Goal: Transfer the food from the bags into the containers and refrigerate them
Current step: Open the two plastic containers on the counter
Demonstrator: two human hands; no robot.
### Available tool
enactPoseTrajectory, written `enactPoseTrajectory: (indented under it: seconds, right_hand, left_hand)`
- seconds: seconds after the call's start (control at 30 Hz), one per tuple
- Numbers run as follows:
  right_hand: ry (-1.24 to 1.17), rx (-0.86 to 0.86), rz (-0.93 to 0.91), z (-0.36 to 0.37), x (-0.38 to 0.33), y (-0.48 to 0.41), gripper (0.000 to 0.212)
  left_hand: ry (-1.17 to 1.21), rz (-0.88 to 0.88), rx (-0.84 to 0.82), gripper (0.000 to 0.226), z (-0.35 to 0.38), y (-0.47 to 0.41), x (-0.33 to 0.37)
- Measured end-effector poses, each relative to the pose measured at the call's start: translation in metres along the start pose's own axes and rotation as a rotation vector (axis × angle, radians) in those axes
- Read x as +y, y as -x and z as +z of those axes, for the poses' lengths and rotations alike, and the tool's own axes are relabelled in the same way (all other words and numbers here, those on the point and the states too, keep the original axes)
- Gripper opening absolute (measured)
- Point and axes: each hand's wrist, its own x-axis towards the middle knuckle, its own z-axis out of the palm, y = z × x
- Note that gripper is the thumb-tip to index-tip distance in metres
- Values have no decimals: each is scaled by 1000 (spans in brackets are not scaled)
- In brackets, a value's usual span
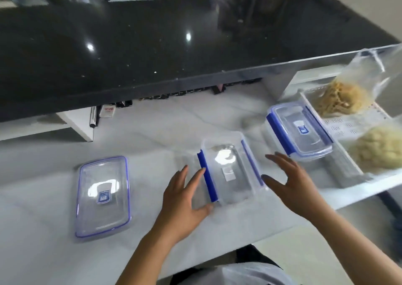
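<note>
Left hand (183, 194) touches open container (230, 171) — right hand (291, 182) spread beside it.

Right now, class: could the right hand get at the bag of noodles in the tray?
Probably yes. The right hand is open and empty, and nothing stands between it and the bag of noodles; the closed container sits just left of that path.

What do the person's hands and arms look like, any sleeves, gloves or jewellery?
Both the left hand and the right hand are bare, without gloves. No ring, watch or bracelet shows. Both forearms are uncovered to the frame's edge, so no sleeve is visible. The fingernails look fairly long and dark-tinted, though blur makes that uncertain. A light grey garment shows at the bottom edge.
</note>
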Motion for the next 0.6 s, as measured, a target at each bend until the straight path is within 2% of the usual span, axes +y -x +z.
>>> enactPoseTrajectory:
  seconds: [0.1,0.23,0.4,0.5,0.6]
  right_hand:
    - [67,41,45,-27,61,-26,58]
    - [143,-31,-51,-51,114,-72,63]
    - [287,-158,-154,-57,132,-118,70]
    - [341,-234,-180,-52,141,-133,69]
    - [350,-229,-191,-44,146,-131,66]
  left_hand:
    - [-148,2,4,86,34,-15,33]
    - [-297,-159,55,90,86,-36,82]
    - [-400,-357,130,90,124,-51,120]
    - [-458,-395,133,78,136,-58,129]
    - [-489,-419,101,70,138,-63,130]
